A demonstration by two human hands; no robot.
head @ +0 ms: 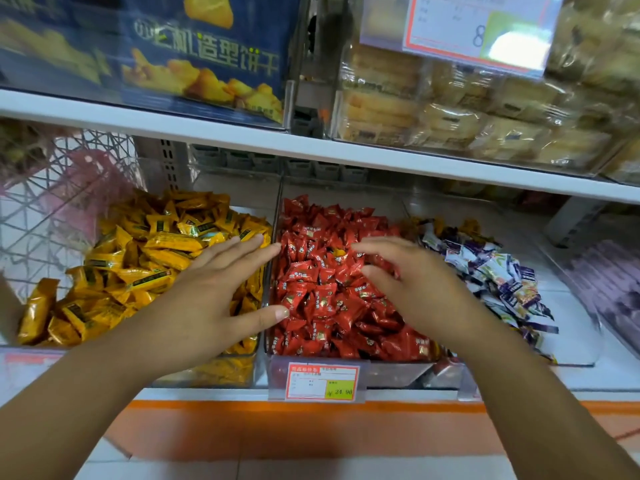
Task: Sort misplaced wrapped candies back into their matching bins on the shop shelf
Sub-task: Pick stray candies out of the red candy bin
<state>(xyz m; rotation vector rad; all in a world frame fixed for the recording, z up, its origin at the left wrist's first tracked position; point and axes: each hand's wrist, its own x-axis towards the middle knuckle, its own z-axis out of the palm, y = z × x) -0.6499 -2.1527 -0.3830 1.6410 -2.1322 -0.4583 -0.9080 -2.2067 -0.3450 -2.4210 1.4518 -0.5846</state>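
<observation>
Three clear bins stand side by side on the shelf. The left bin [207, 372] holds yellow wrapped candies [138, 258]. The middle bin [391, 374] is heaped with red wrapped candies [322, 292]. On the right lie purple-and-white wrapped candies [498, 275]. A yellow candy [338, 252] peeks out among the red ones, between my two hands. My left hand [214, 292] hovers flat with straight fingers over the edge between the yellow and red bins, holding nothing. My right hand [412, 282] is spread over the red pile, fingers slightly bent, empty.
A price tag [322, 381] hangs on the front of the red bin. Above, a white shelf board [311, 147] carries a blue biscuit box [194, 46] and wrapped pastries [450, 112]. A pink wire basket [65, 188] stands at the far left.
</observation>
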